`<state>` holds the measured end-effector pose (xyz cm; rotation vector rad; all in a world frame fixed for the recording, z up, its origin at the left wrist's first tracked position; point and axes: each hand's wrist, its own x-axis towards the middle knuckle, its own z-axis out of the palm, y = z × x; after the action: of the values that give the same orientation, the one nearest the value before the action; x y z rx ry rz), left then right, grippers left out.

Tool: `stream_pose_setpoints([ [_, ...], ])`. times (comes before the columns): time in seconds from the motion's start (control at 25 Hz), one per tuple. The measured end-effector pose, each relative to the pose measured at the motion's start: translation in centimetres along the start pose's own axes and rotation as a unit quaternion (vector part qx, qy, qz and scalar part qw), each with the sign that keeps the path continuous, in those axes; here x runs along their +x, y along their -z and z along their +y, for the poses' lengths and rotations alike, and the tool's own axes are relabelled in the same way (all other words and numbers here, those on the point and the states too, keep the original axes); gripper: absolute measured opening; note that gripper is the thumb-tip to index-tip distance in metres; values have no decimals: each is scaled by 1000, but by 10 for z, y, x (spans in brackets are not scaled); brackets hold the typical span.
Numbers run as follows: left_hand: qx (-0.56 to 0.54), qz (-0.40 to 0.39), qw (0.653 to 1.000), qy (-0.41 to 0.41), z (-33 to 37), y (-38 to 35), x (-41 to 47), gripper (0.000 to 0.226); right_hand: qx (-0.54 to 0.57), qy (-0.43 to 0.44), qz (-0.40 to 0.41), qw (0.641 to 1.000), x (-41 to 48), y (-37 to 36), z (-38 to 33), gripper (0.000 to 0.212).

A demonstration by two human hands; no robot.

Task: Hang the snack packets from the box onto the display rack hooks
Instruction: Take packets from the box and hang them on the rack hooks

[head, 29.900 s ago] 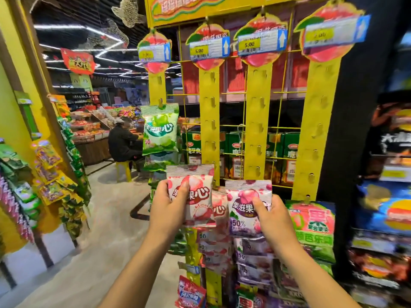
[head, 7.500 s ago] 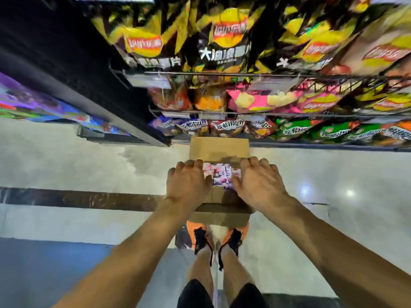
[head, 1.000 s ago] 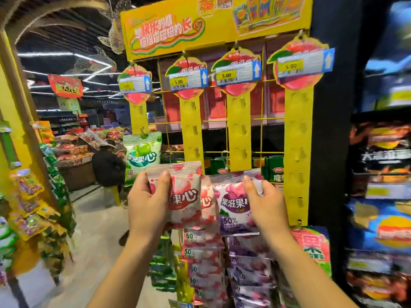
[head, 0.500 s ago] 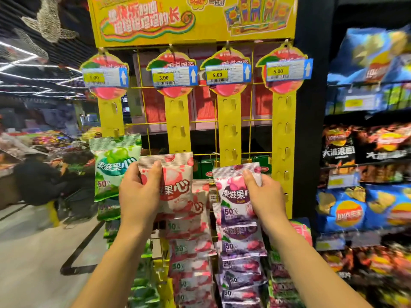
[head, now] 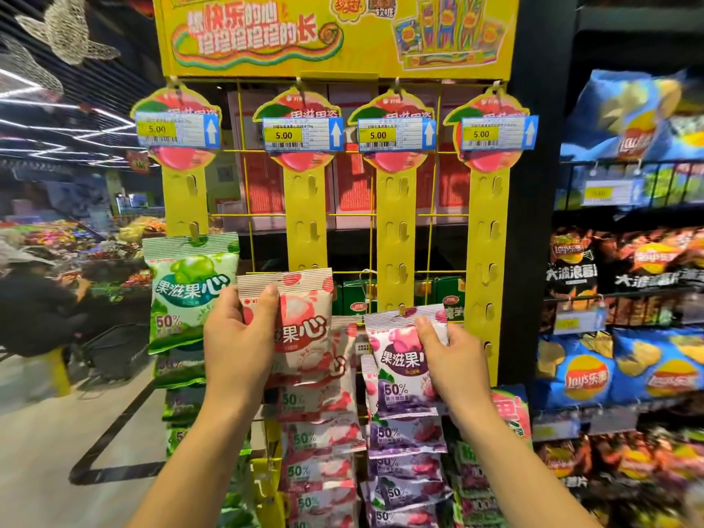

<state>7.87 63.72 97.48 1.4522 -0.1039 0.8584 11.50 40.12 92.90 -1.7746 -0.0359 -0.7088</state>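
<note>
Pink packet (head: 304,329) is gripped upright in the left hand (head: 238,339) below a bare hook (head: 313,231); purple packet (head: 400,365), pinched by the right hand (head: 453,362), meets its hook (head: 402,309).

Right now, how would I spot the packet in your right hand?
On the yellow display rack, find the third strip from the left. The right hand pinches the topmost purple packet there; the left hand holds a pink packet.

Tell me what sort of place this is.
Most likely a supermarket snack aisle: 5.00 price tags top yellow hanging strips of snack packets, and Lay's crisp bags fill the right.
</note>
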Motion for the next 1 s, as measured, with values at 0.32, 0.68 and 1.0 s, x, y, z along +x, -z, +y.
stream_pose_setpoints([
  [0.32,24,0,1000,-2,-5,-2,-7,14,-31,25,-2,999,-11,5,3,45],
  [0.68,66,-9,998,0,-7,-6,-17,13,-252,255,100,928,-17,5,-49,50],
  [1.0,86,26,996,-17,4,-23,1,20,-186,286,-122,932,46,-45,-163,29],
])
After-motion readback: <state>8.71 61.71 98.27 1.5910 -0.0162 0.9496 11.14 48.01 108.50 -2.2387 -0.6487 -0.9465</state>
